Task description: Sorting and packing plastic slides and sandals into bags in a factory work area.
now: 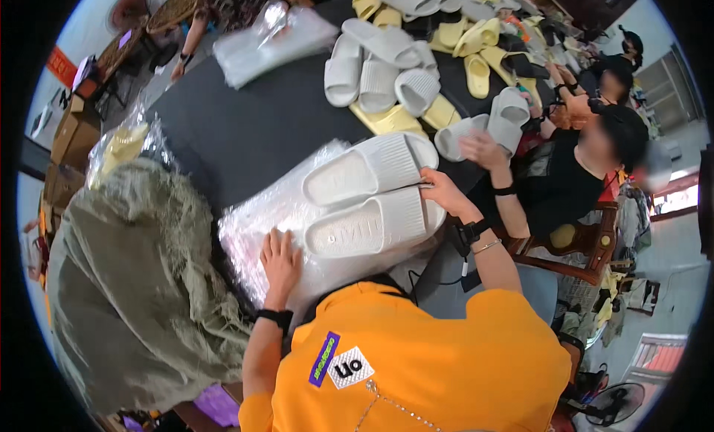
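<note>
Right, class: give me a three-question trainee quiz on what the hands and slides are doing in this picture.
1. True or false: the left hand lies flat on the clear bags.
2. What does the right hand touch: A a yellow slide, B the pale slides, C the olive cloth?
3. How many pale slides lie on the bags?

Key: 1 true. 2 B. 3 two, side by side.

Left hand (280,259) flat on a stack of clear plastic bags (256,220), right hand (444,194) touching a pair of white slides (370,196) on the dark tabletop (245,130).
</note>
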`<state>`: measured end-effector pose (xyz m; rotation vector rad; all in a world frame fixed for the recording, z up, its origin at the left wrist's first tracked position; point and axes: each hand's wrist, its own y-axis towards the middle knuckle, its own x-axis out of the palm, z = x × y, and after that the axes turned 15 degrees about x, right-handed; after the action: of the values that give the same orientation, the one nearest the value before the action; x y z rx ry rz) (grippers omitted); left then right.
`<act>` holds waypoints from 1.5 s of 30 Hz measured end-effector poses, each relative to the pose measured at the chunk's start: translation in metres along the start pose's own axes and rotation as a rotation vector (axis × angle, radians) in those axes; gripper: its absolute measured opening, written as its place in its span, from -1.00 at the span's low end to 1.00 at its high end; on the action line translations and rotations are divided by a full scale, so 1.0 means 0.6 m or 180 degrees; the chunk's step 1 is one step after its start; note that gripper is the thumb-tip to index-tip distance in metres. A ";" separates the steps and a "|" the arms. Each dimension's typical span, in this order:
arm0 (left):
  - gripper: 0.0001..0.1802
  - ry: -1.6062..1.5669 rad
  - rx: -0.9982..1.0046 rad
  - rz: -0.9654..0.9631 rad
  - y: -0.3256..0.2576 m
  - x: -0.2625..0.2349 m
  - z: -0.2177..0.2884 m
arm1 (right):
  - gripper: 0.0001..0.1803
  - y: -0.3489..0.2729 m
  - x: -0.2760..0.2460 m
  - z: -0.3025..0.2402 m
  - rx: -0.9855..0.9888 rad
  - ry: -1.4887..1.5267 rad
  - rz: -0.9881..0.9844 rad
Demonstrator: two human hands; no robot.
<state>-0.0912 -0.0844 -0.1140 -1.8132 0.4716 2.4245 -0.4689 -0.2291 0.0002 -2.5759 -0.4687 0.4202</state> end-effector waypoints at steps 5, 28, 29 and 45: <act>-0.48 0.0002 -0.0160 0.0035 -0.003 0.000 0.017 | -0.62 0.067 -0.090 -0.042 -0.0012 0.1100 0.0765; 0.12 -0.0143 -0.0686 -0.0343 0.040 -0.041 0.002 | -0.73 -0.099 0.214 -0.080 -0.3221 -0.1170 -0.0213; 0.17 -0.0149 -0.0709 -0.0553 0.054 -0.041 -0.004 | -0.75 -0.110 0.207 -0.082 -0.2941 -0.1018 -0.0696; 0.15 0.0177 -0.0741 -0.0618 0.063 -0.052 0.009 | -0.24 0.144 0.219 0.043 -0.1056 -0.3416 0.0668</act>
<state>-0.0962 -0.1148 -0.0758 -1.9146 0.0128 2.3841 -0.3398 -0.2375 -0.0922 -2.4923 -0.6406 1.9592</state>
